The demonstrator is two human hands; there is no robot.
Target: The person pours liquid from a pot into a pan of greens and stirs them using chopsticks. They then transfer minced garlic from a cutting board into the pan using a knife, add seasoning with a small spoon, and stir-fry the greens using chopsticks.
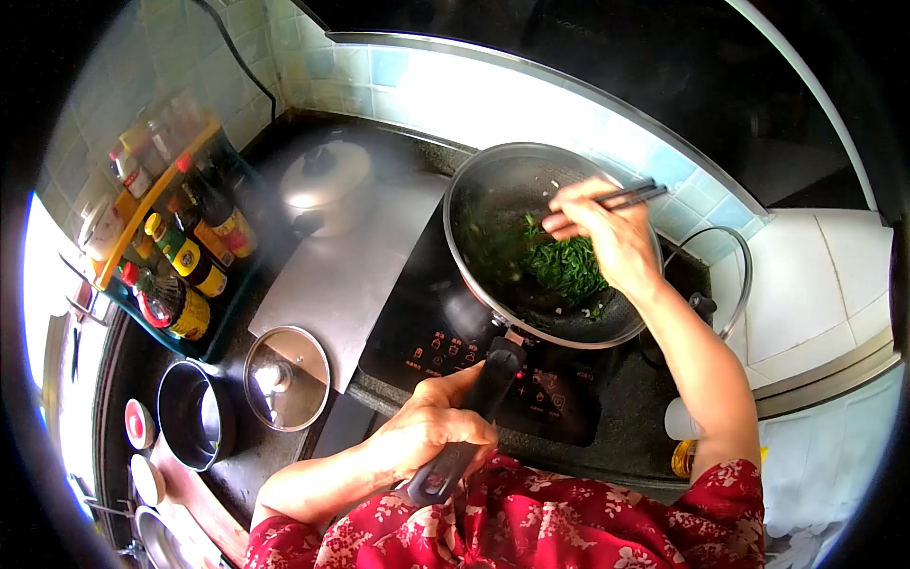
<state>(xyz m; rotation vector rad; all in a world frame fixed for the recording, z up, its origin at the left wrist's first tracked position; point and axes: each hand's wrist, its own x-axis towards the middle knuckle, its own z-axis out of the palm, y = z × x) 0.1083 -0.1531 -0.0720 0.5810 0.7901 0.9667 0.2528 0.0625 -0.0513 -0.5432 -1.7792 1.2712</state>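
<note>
My left hand point(434, 431) is wrapped round the black handle point(493, 379) of a wok point(493, 218) on the induction cooktop point(417, 313). Over the wok's right side, my right hand point(607, 228) grips dark chopsticks point(637, 195), whose upper ends stick out to the right. Chopped green leaves point(567, 269) lie in the wok, just below and left of my right fingers. The lower ends of the chopsticks are hard to make out. Small pale bits are scattered among the leaves and on the wok's wall.
Left of the cooktop stand a lidded pot point(327, 180), a glass lid point(287, 378) and a black pot point(194, 414). A rack point(159, 204) holds several sauce bottles. Small bowls point(139, 423) sit at the far left. A cable point(747, 275) loops at the right. The range hood point(616, 47) hangs above.
</note>
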